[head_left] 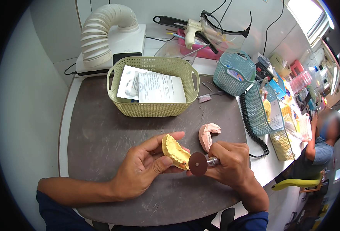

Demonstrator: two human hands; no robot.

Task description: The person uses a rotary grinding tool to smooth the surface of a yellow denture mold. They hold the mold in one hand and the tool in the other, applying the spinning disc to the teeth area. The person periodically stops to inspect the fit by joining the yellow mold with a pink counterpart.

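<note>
Between the thumb and fingers of my left hand (141, 169) is a yellow dental cast (173, 150), curved like a jaw arch. My right hand (231, 163) is wrapped round a metal rotary handpiece (213, 161). A dark brown cutting disc (197, 164) is fitted at its tip, flat side toward me. The disc's left edge meets or overlaps the lower right end of the cast; whether it touches cannot be told. Just beyond my right hand, a pink horseshoe-shaped dental cast (206, 138) lies on the dark work mat (100, 154).
A green basket (147, 109) with papers stands behind my hands. Close to it lie a small brush (205, 98) and thin tools. Blue baskets (235, 82) and a coiled black cord (249, 123) are at the right. A white hose (97, 34) rises at back left. Another person (324, 142) sits far right.
</note>
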